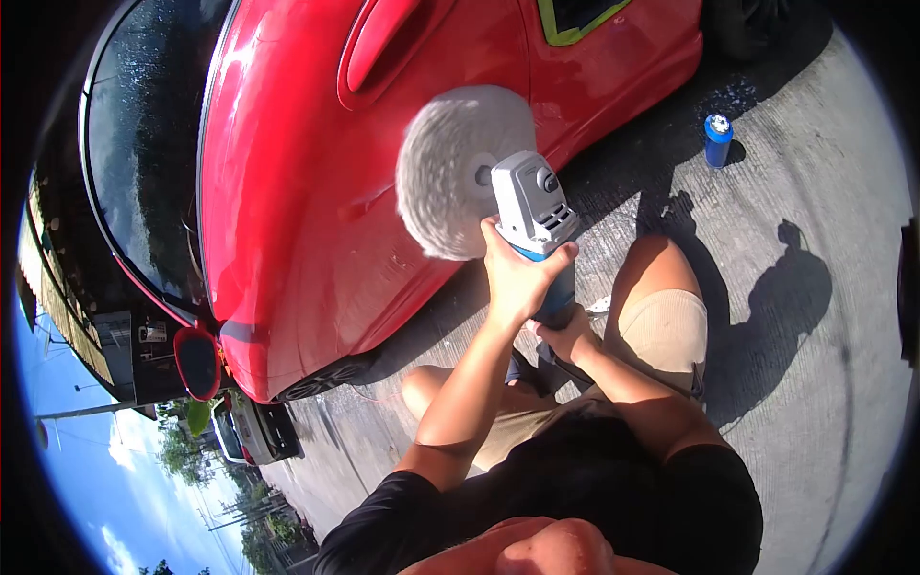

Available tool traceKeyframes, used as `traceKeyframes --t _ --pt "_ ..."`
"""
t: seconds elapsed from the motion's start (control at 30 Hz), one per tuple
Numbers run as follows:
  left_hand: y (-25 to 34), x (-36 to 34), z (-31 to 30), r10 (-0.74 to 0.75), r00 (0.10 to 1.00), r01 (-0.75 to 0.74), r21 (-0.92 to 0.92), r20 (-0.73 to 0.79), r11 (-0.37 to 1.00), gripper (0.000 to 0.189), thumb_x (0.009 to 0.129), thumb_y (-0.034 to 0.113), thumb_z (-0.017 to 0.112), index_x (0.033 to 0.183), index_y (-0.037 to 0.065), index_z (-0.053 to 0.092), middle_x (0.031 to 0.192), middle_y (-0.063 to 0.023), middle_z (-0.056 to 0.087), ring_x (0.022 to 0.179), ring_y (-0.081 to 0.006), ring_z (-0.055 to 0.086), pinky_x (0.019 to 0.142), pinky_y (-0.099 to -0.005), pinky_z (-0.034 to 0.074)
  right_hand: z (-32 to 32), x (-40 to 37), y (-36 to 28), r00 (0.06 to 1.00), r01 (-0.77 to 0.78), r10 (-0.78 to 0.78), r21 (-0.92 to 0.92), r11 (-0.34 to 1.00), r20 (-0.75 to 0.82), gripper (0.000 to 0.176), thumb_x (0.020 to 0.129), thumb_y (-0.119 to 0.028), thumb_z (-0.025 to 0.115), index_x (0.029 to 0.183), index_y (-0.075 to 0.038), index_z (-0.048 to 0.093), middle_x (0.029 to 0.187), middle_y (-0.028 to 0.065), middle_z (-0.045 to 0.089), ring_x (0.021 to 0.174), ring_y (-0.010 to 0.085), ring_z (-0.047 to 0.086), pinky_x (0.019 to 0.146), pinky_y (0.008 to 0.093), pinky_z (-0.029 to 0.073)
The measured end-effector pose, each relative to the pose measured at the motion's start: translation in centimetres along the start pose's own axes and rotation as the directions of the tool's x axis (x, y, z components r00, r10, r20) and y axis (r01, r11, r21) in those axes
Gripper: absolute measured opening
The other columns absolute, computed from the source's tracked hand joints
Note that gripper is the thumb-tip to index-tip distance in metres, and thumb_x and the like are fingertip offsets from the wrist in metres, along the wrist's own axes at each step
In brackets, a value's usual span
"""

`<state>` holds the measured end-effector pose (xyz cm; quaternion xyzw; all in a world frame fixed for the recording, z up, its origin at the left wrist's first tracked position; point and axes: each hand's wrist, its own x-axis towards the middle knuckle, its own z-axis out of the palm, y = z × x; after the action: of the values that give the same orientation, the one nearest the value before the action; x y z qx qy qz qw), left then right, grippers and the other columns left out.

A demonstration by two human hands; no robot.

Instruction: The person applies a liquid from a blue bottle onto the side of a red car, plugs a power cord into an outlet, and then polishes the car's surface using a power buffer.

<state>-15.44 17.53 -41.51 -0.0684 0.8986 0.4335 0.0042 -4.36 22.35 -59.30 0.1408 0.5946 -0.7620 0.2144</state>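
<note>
A polisher (533, 206) with a grey-white head and a blue body is in both my hands. My left hand (517, 273) is wrapped around its front, just behind the head, with the thumb along the side. My right hand (572, 337) grips the rear of the blue body. The polisher's round white woolly pad (441, 172) is against or very close to the side of a red car (316, 182); exact contact cannot be made out. Behind the pad, the panel is partly hidden.
A blue can or bottle (718, 142) stands on the concrete ground (795, 192) to the right, near a wet patch. A red side mirror (197, 362) juts out at left. Green masking tape (565, 36) edges an opening at the top. Another car (244, 431) is parked beyond.
</note>
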Motion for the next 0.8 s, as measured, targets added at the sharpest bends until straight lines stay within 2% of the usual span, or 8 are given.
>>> traceKeyframes --t 0.03,0.1,0.33,0.47,0.53,0.67,0.73,0.8 --pt "-0.9 -0.1 -0.6 -0.009 1.0 0.009 0.007 0.0 1.0 0.099 0.065 0.038 0.098 0.132 -0.005 0.039 0.117 -0.0279 0.07 0.109 -0.0353 0.073 0.096 -0.0445 0.058 0.0 -1.7 -4.0 0.992 -0.125 0.12 -0.136 0.983 -0.047 0.062 0.078 -0.028 0.093 0.123 0.007 0.067 0.115 0.021 0.077 0.108 0.0292 0.075 0.095 0.0415 0.059" --pt "-3.1 -0.4 -1.7 -0.004 1.0 0.004 -0.071 -0.003 0.997 0.099 0.065 0.04 0.097 0.132 -0.005 0.04 0.118 -0.027 0.07 0.109 -0.0346 0.073 0.097 -0.0439 0.058 1.1 -1.2 -2.9 0.999 -0.047 0.048 -0.092 0.995 0.009 0.075 0.076 -0.031 0.094 0.128 0.01 0.06 0.119 0.0226 0.076 0.112 0.031 0.074 0.097 0.0422 0.059" --pt "-7.2 -3.0 -6.8 -0.013 0.999 -0.004 -0.317 -0.051 0.949 0.097 0.067 0.019 0.098 0.142 0.0 0.039 0.123 -0.0132 0.065 0.114 -0.023 0.068 0.102 -0.0396 0.056 5.1 0.6 0.2 0.98 0.017 0.012 -0.142 0.99 0.2 0.05 0.077 -0.019 0.088 0.12 0.001 0.071 0.113 0.0191 0.078 0.11 0.032 0.076 0.095 0.0427 0.059" --pt "-11.2 -5.0 -10.7 -0.003 0.995 -0.029 -0.334 -0.095 0.942 0.088 0.073 0.034 0.091 0.141 -0.004 0.049 0.128 -0.0119 0.065 0.116 -0.0248 0.068 0.107 -0.0422 0.054 6.6 1.5 0.4 0.961 0.22 -0.179 -0.191 0.957 0.21 0.053 0.073 -0.016 0.087 0.12 -0.001 0.07 0.107 0.0226 0.078 0.106 0.0392 0.077 0.089 0.0449 0.06" --pt "-13.0 -5.3 -11.5 0.021 0.989 -0.103 -0.571 -0.149 0.815 0.09 0.07 0.027 0.094 0.143 -0.005 0.051 0.129 -0.0149 0.067 0.116 -0.0246 0.068 0.103 -0.0395 0.054 6.7 2.5 1.3 0.942 0.31 -0.262 -0.244 0.919 0.21 0.057 0.071 -0.016 0.087 0.122 -0.003 0.068 0.107 0.0245 0.077 0.106 0.0419 0.075 0.087 0.046 0.06" --pt "-12.5 -5.2 -10.3 0.028 0.982 -0.15 -0.693 -0.184 0.705 0.076 0.074 0.021 0.09 0.137 -0.005 0.058 0.128 -0.0146 0.069 0.119 -0.0247 0.067 0.106 -0.0389 0.052 5.9 3.4 1.5 0.952 0.283 -0.211 -0.368 0.886 0.223 0.058 0.074 -0.017 0.088 0.127 -0.002 0.068 0.113 0.0229 0.078 0.111 0.0376 0.076 0.091 0.0449 0.06" --pt "-13.0 -4.7 -9.2 0.032 0.991 -0.111 -0.658 -0.131 0.745 0.075 0.073 0.021 0.09 0.136 -0.005 0.058 0.126 -0.0141 0.07 0.115 -0.0237 0.068 0.103 -0.0381 0.053 5.1 3.1 1.9 0.953 0.295 -0.259 -0.3 0.907 0.154 0.054 0.073 -0.014 0.087 0.122 -0.002 0.068 0.108 0.0224 0.078 0.106 0.0391 0.076 0.088 0.0452 0.06" --pt "-11.2 -3.3 -8.2 0.047 0.999 -0.043 -0.41 -0.001 0.911 0.075 0.072 0.026 0.088 0.134 -0.005 0.06 0.12 -0.0107 0.07 0.112 -0.0239 0.069 0.102 -0.0374 0.053 4.2 2.9 2.5 0.942 0.334 -0.334 -0.135 0.933 0.02 0.048 0.071 -0.012 0.085 0.115 -0.002 0.068 0.099 0.0231 0.077 0.1 0.0443 0.076 0.083 0.0473 0.06"
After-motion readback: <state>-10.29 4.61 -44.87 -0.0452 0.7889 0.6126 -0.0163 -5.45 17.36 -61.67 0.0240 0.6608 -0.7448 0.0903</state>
